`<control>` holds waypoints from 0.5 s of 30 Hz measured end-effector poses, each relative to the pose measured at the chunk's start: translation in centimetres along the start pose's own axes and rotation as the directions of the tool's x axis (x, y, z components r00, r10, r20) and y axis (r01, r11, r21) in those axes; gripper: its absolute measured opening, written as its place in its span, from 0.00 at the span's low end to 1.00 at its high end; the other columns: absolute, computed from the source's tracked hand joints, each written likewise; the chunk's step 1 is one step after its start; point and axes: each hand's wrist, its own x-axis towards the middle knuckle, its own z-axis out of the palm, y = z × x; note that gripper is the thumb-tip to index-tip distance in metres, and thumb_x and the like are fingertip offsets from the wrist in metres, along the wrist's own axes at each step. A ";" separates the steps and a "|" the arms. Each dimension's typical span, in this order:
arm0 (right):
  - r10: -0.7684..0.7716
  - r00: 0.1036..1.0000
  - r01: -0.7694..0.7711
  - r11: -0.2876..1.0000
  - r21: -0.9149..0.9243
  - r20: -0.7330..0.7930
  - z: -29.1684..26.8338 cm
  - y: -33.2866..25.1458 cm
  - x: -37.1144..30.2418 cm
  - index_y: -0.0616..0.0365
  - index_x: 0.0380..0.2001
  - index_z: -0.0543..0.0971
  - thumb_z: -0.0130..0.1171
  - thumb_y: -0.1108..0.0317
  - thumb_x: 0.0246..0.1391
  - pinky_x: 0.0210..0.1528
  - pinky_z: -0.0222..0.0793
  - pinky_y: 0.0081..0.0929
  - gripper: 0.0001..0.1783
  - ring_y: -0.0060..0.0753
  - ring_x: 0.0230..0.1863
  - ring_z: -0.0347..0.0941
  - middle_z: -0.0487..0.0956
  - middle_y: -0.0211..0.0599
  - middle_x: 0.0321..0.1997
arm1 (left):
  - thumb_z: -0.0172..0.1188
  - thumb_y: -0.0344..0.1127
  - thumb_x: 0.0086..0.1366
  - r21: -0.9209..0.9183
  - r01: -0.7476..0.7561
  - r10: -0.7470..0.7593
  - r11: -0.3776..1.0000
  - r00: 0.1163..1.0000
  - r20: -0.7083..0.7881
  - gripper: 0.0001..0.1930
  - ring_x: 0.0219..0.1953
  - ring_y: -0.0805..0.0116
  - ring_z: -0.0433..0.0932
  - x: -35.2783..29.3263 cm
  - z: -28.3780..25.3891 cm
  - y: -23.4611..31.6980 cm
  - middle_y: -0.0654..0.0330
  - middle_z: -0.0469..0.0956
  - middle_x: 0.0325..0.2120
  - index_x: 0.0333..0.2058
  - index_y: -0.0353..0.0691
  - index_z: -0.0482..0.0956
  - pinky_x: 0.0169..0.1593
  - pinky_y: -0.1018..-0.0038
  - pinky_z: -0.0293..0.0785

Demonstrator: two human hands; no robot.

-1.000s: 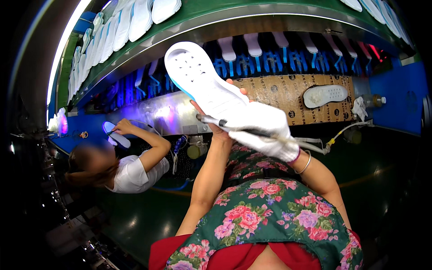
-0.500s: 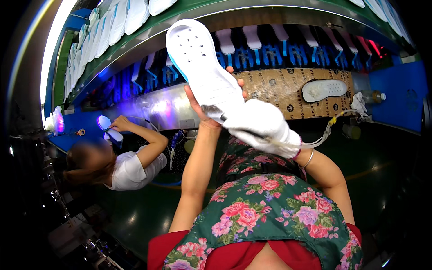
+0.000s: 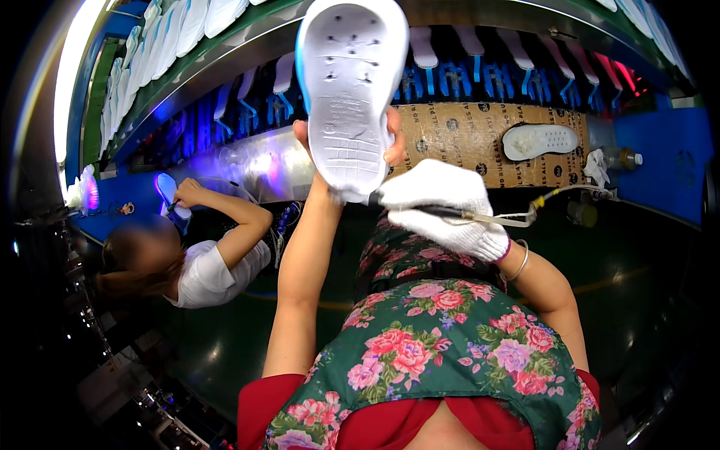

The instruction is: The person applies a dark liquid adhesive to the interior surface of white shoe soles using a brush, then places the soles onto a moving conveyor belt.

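Note:
A white shoe sole (image 3: 347, 112) with small dark holes at its far end and a blue side edge is held up in front of me. My bare left hand (image 3: 394, 137) is closed around it from beneath, with fingertips showing at both sides and the palm hidden. My right hand (image 3: 442, 202), in a white knitted glove, grips a dark-handled brush (image 3: 439, 211) with a clear tube running from its back end. The blurred brush tip is at the sole's near end; whether it touches is hard to tell.
Another white sole (image 3: 540, 142) lies on a cardboard sheet (image 3: 465, 142) at the right. Beside it are a crumpled white cloth (image 3: 597, 168) and a bottle (image 3: 622, 159). Soles hang in a row behind. On the left, a co-worker (image 3: 217, 262) holds a sole.
The sole has moved right and turned more upright and closer. My gloved hand has turned, showing more of the brush. The brush tip has shifted to the sole's near end.

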 end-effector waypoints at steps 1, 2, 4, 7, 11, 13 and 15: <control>-0.032 0.998 0.028 0.996 -0.079 -0.048 -0.2 0.0 0.2 0.58 0.35 0.84 0.69 0.75 0.43 0.43 0.74 0.30 0.12 0.37 0.37 0.81 0.84 0.38 0.38 | 0.65 0.79 0.37 0.035 0.044 -0.044 0.998 0.999 -0.004 0.55 0.31 0.63 0.69 0.0 0.1 0.1 0.52 0.72 0.29 0.47 0.31 0.68 0.35 0.73 0.63; -0.093 0.993 0.085 0.989 -0.117 -0.066 0.0 0.0 0.2 0.56 0.36 0.84 0.69 0.74 0.44 0.40 0.74 0.30 0.12 0.38 0.36 0.80 0.84 0.38 0.37 | 0.64 0.80 0.38 0.039 0.066 -0.067 0.997 0.997 0.026 0.54 0.30 0.63 0.70 0.1 0.2 0.3 0.52 0.72 0.29 0.46 0.30 0.68 0.35 0.73 0.63; -0.224 0.973 0.209 0.953 -0.221 -0.048 0.4 0.3 -0.3 0.54 0.39 0.83 0.68 0.74 0.45 0.38 0.74 0.32 0.15 0.39 0.35 0.78 0.83 0.37 0.39 | 0.61 0.81 0.39 0.063 0.060 -0.060 0.996 0.998 -0.005 0.54 0.28 0.64 0.71 1.0 1.1 0.4 0.51 0.72 0.28 0.44 0.29 0.69 0.33 0.73 0.63; -0.297 0.951 0.310 0.896 -0.319 0.089 1.6 0.5 -1.4 0.52 0.38 0.83 0.69 0.74 0.43 0.37 0.74 0.31 0.15 0.39 0.38 0.79 0.83 0.38 0.41 | 0.59 0.80 0.41 0.053 0.018 -0.017 0.998 1.000 -0.018 0.54 0.29 0.61 0.71 1.1 1.9 0.7 0.46 0.72 0.32 0.48 0.30 0.68 0.31 0.71 0.65; -0.142 0.984 0.137 0.989 0.048 0.104 1.2 -0.9 -1.7 0.54 0.35 0.84 0.71 0.74 0.42 0.37 0.75 0.29 0.13 0.36 0.35 0.80 0.84 0.38 0.39 | 0.61 0.75 0.44 -0.112 0.086 -0.064 0.990 0.981 0.184 0.54 0.37 0.49 0.70 0.8 0.0 0.5 0.37 0.68 0.45 0.60 0.37 0.64 0.34 0.62 0.70; -0.066 0.997 0.065 0.997 0.030 0.027 0.6 -1.2 -1.2 0.56 0.34 0.84 0.71 0.75 0.43 0.38 0.75 0.29 0.11 0.38 0.35 0.80 0.84 0.39 0.37 | 0.61 0.74 0.44 -0.103 0.120 -0.106 0.987 0.985 0.134 0.54 0.40 0.48 0.69 0.4 0.0 0.7 0.38 0.67 0.47 0.61 0.38 0.64 0.35 0.60 0.70; -0.130 0.988 0.118 0.984 -0.133 -0.083 0.5 -1.1 -0.7 0.55 0.36 0.84 0.69 0.75 0.43 0.39 0.75 0.31 0.12 0.38 0.36 0.80 0.84 0.38 0.38 | 0.60 0.72 0.47 -0.119 0.100 -0.088 0.988 0.991 0.101 0.51 0.42 0.47 0.69 0.2 0.0 0.5 0.38 0.67 0.49 0.61 0.37 0.64 0.36 0.59 0.70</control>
